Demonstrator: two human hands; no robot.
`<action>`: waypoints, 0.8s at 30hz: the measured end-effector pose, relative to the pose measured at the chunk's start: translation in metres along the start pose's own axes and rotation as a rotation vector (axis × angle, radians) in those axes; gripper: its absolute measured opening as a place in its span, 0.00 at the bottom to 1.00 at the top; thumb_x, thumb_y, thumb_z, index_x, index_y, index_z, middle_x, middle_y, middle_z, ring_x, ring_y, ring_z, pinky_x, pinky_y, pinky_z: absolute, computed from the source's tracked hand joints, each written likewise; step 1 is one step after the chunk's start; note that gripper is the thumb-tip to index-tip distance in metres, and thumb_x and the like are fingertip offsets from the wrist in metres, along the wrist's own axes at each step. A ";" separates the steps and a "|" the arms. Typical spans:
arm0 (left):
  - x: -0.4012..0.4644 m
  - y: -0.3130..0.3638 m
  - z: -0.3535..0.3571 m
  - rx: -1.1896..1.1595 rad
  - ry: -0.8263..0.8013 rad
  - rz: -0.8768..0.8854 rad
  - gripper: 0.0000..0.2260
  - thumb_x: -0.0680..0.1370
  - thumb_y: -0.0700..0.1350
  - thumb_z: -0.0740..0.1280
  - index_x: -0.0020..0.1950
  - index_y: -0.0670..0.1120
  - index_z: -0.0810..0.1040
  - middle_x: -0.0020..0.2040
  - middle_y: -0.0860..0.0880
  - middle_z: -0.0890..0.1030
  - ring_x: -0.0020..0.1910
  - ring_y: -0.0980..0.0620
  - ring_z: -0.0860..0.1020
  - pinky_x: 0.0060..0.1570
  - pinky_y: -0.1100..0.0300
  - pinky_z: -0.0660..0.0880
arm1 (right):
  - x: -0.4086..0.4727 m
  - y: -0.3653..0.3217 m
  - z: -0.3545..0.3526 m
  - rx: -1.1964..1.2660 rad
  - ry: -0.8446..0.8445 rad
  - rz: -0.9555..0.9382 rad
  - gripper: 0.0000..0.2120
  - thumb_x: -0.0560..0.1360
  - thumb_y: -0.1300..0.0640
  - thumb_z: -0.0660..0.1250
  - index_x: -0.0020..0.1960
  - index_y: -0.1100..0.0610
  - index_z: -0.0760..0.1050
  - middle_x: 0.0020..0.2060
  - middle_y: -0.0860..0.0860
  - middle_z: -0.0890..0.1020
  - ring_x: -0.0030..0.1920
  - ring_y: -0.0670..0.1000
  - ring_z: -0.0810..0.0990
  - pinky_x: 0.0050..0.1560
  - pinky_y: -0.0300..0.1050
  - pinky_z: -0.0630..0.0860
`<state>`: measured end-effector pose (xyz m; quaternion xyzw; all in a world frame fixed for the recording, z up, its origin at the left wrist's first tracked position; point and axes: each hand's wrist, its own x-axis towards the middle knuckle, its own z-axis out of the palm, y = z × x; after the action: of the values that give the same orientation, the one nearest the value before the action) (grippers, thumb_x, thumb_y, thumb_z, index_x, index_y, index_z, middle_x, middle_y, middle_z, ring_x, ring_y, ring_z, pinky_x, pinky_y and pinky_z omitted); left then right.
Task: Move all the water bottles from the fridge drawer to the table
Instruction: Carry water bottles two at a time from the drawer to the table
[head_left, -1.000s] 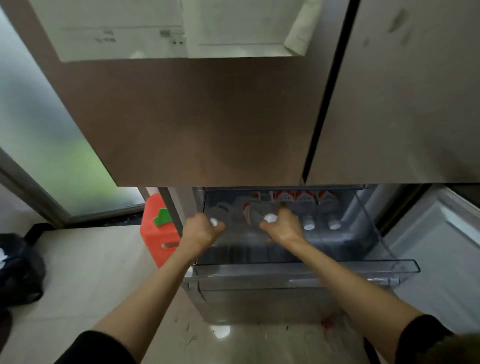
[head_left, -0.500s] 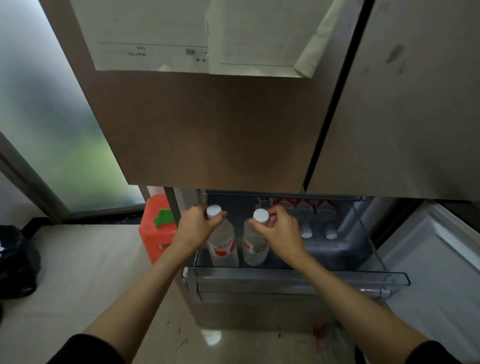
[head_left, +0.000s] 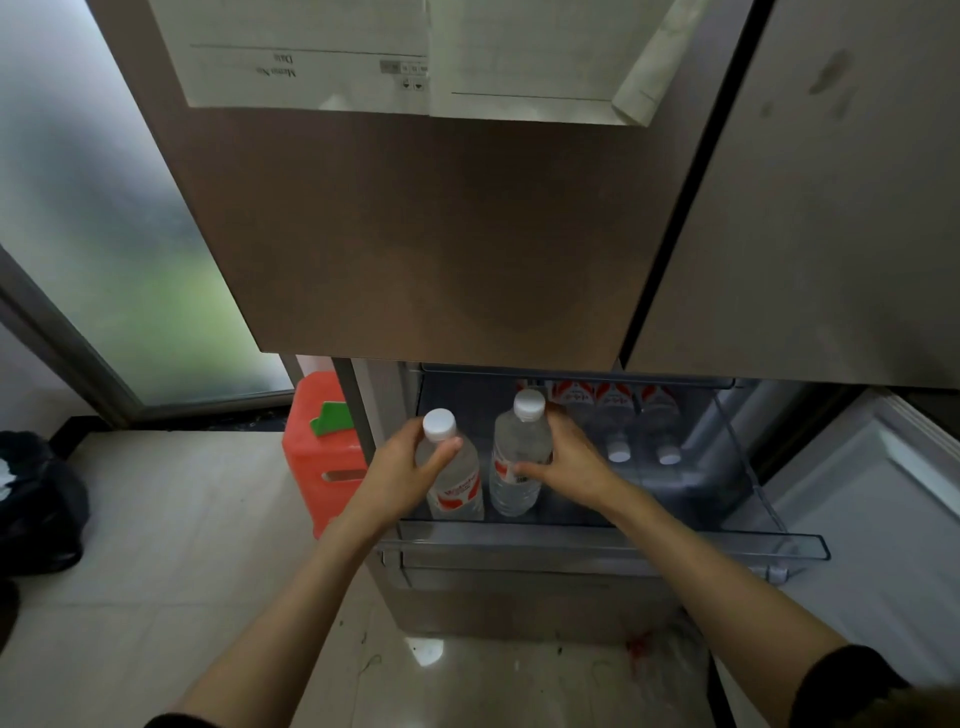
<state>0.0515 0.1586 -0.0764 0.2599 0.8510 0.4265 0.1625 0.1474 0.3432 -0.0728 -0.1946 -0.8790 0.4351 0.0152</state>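
The clear fridge drawer (head_left: 602, 545) is pulled out below the closed upper doors. My left hand (head_left: 402, 470) grips a clear water bottle (head_left: 457, 483) with a white cap and red label, held upright over the drawer's front left. My right hand (head_left: 569, 462) grips a second white-capped bottle (head_left: 519, 457) beside it, also upright and lifted. Further back on the drawer's right lie several more bottles (head_left: 618, 431), caps toward me.
A red plastic stool (head_left: 322, 457) stands on the tiled floor left of the fridge. A black bag (head_left: 36, 504) lies at the far left. The open lower door (head_left: 872, 519) is at the right. Paper sheets (head_left: 363, 57) hang on the upper door.
Both hands have lifted their bottles upright and drawn them forward and up out of the drawer; a second ago they were only grasping the caps low inside.
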 end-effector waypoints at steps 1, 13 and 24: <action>0.000 -0.001 -0.001 0.005 0.001 0.011 0.18 0.77 0.52 0.63 0.63 0.45 0.71 0.61 0.46 0.76 0.58 0.50 0.74 0.52 0.59 0.72 | 0.001 0.001 0.000 0.015 -0.032 0.001 0.36 0.67 0.58 0.75 0.69 0.53 0.60 0.64 0.52 0.70 0.66 0.52 0.69 0.67 0.49 0.67; 0.002 -0.016 0.001 0.033 -0.139 0.022 0.33 0.67 0.42 0.75 0.67 0.47 0.63 0.63 0.47 0.74 0.59 0.51 0.73 0.56 0.61 0.70 | -0.004 -0.007 0.005 0.162 -0.038 0.012 0.25 0.68 0.59 0.74 0.59 0.51 0.65 0.50 0.43 0.72 0.50 0.41 0.72 0.47 0.30 0.69; -0.009 0.003 -0.011 0.053 -0.006 0.216 0.32 0.67 0.43 0.75 0.69 0.49 0.67 0.64 0.50 0.75 0.62 0.54 0.72 0.63 0.57 0.69 | -0.024 -0.008 -0.003 0.090 0.085 0.028 0.31 0.66 0.53 0.76 0.63 0.51 0.63 0.56 0.46 0.72 0.58 0.47 0.72 0.57 0.44 0.72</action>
<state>0.0542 0.1479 -0.0673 0.3557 0.8284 0.4182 0.1111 0.1676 0.3331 -0.0614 -0.2243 -0.8543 0.4656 0.0553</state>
